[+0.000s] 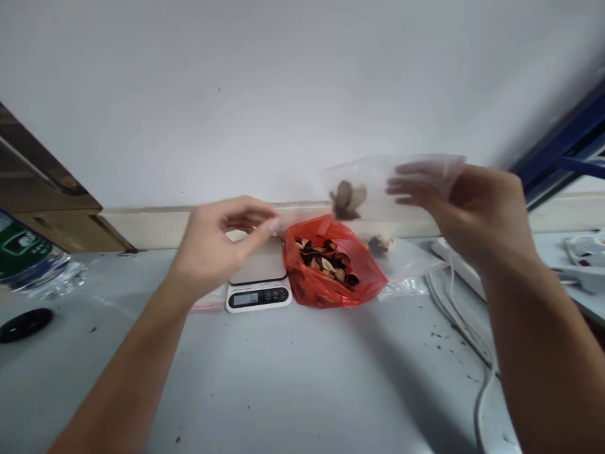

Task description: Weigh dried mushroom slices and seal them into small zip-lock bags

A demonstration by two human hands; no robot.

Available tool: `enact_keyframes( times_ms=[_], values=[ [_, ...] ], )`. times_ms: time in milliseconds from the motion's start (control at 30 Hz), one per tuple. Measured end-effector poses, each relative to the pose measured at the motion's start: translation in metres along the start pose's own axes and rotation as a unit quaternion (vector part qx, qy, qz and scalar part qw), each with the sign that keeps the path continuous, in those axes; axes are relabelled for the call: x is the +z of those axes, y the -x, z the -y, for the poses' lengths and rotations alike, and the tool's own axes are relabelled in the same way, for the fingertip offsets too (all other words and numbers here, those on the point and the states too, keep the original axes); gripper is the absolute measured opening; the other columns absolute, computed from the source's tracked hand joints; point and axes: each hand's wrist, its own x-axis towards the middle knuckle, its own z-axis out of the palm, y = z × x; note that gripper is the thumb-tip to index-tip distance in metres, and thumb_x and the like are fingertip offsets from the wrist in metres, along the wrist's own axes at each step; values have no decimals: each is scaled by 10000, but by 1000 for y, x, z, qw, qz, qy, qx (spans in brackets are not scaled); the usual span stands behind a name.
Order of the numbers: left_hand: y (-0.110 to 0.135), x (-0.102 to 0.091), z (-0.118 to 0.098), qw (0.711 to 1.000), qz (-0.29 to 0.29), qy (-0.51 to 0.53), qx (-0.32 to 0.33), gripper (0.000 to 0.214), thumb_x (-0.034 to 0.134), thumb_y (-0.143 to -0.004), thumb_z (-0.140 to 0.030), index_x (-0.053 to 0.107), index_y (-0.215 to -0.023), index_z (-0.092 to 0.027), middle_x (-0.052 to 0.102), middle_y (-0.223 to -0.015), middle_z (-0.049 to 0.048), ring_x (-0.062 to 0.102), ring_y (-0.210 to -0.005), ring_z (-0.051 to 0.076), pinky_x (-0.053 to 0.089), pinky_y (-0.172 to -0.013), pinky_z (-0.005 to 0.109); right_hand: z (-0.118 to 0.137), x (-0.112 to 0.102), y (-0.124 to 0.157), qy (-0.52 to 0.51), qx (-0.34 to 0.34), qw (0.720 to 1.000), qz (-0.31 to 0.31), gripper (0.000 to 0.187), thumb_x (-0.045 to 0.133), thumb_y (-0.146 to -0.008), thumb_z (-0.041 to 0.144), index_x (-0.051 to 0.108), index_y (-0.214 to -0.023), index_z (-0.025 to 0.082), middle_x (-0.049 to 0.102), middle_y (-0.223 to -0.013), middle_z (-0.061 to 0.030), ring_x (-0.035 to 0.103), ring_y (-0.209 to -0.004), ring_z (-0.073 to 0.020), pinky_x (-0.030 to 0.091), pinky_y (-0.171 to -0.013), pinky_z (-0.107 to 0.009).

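Observation:
My right hand (477, 208) holds a clear plastic bag (378, 170) up in front of the wall, its fingers showing through the film. A few brown dried pieces (347, 198) lie at the bag's far left end. Above a white kitchen scale (259, 296) my left hand (222, 243) hovers, thumb and curled fingers apart, with nothing visible between them. Between the hands stands an open red plastic bag (307, 287) with many dried brown and tan slices (326, 261) inside. The scale's display is lit, and its plate is partly hidden by my left hand.
Behind the red bag lies another clear bag (411, 258) with dried pieces. Right of it are a white power strip (456, 261) and a white cable (486, 378). A water bottle (33, 258) and a black oval object (26, 325) sit at left. The wall (227, 101) closes the back.

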Motion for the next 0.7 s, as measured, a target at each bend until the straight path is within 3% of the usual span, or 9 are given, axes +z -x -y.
enact_keyframes(
  times_ms=[67,100,167,233,300,433,500,600,700],
  values=[
    [1,16,-3,995,93,-32,26,101,697,-898,-279,777,-911,-219,821,-915,8,747,-807,183,613,-782,306,-23,-11,14,121,-19,992,-31,252,598,-907,304,803,-1040,245,822,-1087,-91,778,-1030,-317,621,-922,-517],
    [2,23,-3,989,133,-48,40,116,677,-914,-273,780,-935,-224,821,-944,10,742,-825,189,602,-784,314,-36,-14,23,168,-45,985,-4,289,566,-889,250,808,-1046,236,824,-1091,-103,780,-1038,-329,626,-923,-531],
    [5,36,-3,975,201,-68,63,142,641,-947,-269,777,-965,-231,818,-1004,16,735,-879,202,586,-799,327,-59,-19,40,211,-110,961,139,334,525,-855,195,821,-1006,224,803,-1192,-127,741,-1167,-353,604,-999,-557],
    [7,43,-1,964,246,-76,74,171,604,-982,-270,771,-991,-235,807,-1067,27,725,-952,215,577,-840,344,-75,-21,54,229,-127,932,252,330,543,-867,258,828,-1018,191,795,-1197,-164,728,-1188,-382,613,-987,-567],
    [8,46,2,957,268,-80,82,191,580,-1001,-258,769,-1012,-233,795,-1100,40,713,-994,221,569,-877,359,-79,-23,58,243,-111,921,284,366,549,-904,355,825,-1058,170,789,-1203,-183,739,-1158,-402,618,-956,-586],
    [10,41,4,955,274,-89,76,182,580,-1003,-252,760,-1010,-224,776,-1071,50,696,-985,220,565,-845,345,-51,-18,41,233,-98,942,222,302,535,-935,347,817,-957,241,831,-1034,-120,786,-949,-349,625,-839,-515],
    [10,36,5,956,268,-97,69,170,584,-1001,-233,753,-1013,-220,771,-1069,43,693,-990,214,557,-843,333,-28,-5,29,216,-90,941,243,267,531,-913,285,795,-891,254,823,-897,-74,762,-771,-274,599,-707,-410],
    [13,27,5,957,260,-109,68,174,576,-1004,-205,750,-999,-216,776,-1091,29,690,-1012,207,540,-873,330,0,28,20,251,-12,887,388,240,551,-881,225,787,-920,229,810,-900,-56,738,-796,-226,547,-753,-339],
    [15,20,6,958,257,-111,61,179,569,-1012,-214,746,-990,-221,777,-1122,15,688,-1024,199,529,-888,327,7,64,20,299,89,814,489,480,637,-877,294,680,-1348,213,759,-1229,-120,721,-1036,-269,531,-812,-333]
  ],
)
